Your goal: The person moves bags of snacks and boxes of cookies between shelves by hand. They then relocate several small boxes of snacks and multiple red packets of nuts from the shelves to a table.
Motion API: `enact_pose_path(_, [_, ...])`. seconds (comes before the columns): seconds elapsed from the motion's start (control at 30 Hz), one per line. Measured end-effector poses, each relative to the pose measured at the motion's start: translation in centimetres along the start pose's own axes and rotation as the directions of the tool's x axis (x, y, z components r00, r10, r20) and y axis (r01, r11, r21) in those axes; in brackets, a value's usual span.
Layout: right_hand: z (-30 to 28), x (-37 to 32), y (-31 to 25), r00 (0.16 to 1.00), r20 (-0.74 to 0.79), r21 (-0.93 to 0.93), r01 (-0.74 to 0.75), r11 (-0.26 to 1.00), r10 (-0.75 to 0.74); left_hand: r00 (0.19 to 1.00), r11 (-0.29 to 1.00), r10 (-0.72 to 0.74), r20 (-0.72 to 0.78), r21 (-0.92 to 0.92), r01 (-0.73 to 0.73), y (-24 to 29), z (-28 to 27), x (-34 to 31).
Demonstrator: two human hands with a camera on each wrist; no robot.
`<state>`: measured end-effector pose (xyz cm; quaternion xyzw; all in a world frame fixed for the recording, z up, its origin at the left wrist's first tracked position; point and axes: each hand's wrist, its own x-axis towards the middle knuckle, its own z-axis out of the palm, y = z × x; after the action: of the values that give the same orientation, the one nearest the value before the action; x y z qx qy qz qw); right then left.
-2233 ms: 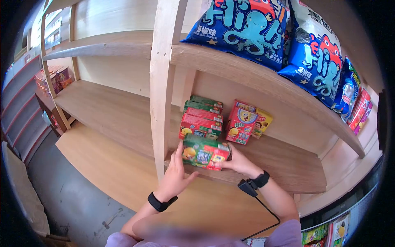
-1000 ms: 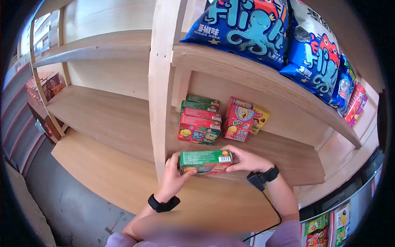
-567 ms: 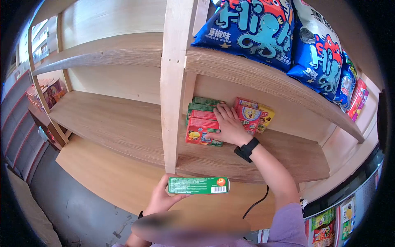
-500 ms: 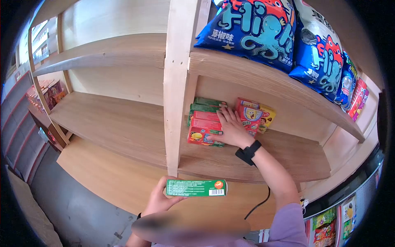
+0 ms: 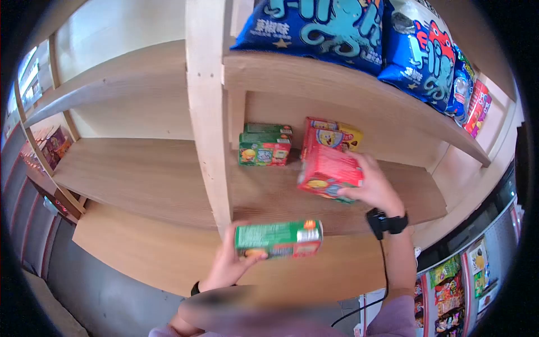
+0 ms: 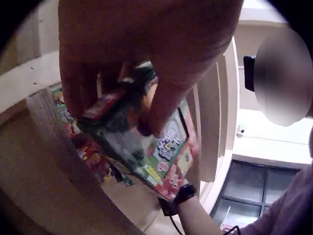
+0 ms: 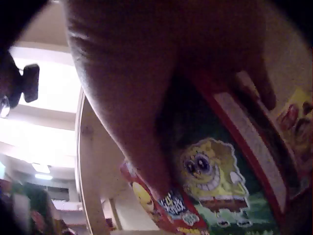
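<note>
My left hand (image 5: 231, 262) grips a green snack box (image 5: 278, 233) by its left end, in front of the shelf edge; its thumb lies over the printed front in the left wrist view. My right hand (image 5: 377, 182) holds red snack boxes (image 5: 331, 167) by their right side, thumb on the front and fingers behind. In the right wrist view a cartoon sponge figure shows on the held box's green side (image 7: 215, 171). Two green boxes (image 5: 264, 153) stand one behind the other on the shelf at left. Behind the red boxes stand a pink-red cartoon box (image 5: 327, 137) and a yellow box (image 5: 352, 136).
A wooden post (image 5: 206, 112) rises left of the boxes. Large blue chip bags (image 5: 331, 33) fill the upper shelf (image 5: 337, 81) overhead. A lower ledge (image 5: 140, 241) juts out below. A black cable (image 5: 385, 275) hangs from the right wrist.
My right hand reached to the stack, took the red boxes off its front and carried them to the right. My left hand kept the green box and brought it lower, away from the shelf.
</note>
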<state>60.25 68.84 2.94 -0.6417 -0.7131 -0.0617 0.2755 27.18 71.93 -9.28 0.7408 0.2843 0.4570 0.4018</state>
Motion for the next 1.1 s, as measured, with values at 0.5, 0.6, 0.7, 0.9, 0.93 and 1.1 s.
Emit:
enact_pose_path(0.5, [-2.6, -5.8, 9.6, 0.971, 0.198, 0.203, -0.174, 0.964, 0.134, 0.933, 0.863, -0.256, -0.252, 0.375, 0.338, -3.0, 4.4, 14.9])
enact_pose_path(0.6, [-1.7, -4.3, 7.7, 0.964, 0.265, 0.268, -0.055, 0.962, -0.019, 0.902, 0.818, -0.253, -0.35, 0.42, 0.393, -4.4, 3.7, 16.0])
enact_pose_path(0.7, [-0.3, -2.2, 5.2, 0.927, 0.336, 0.284, 0.068, 0.956, -0.166, 0.895, 0.841, -0.213, -0.392, 0.392, 0.372, -4.7, 3.9, 17.0])
enact_pose_path(0.9, [1.3, -0.1, 4.3, 0.884, 0.372, 0.261, 0.193, 0.946, -0.283, 0.943, 0.797, -0.206, -0.261, 0.514, 0.317, -4.1, 2.5, 20.1])
enact_pose_path(0.93, [1.3, -0.2, 4.6, 0.885, 0.353, 0.287, 0.207, 0.935, -0.304, 0.948, 0.786, -0.239, -0.212, 0.53, 0.317, -4.7, 1.8, 21.0])
enact_pose_path(1.1, [0.4, -1.3, 5.6, 0.898, 0.345, 0.283, 0.18, 0.942, -0.275, 0.928, 0.899, -0.354, -0.113, 0.231, 0.371, -7.1, 1.2, 23.5])
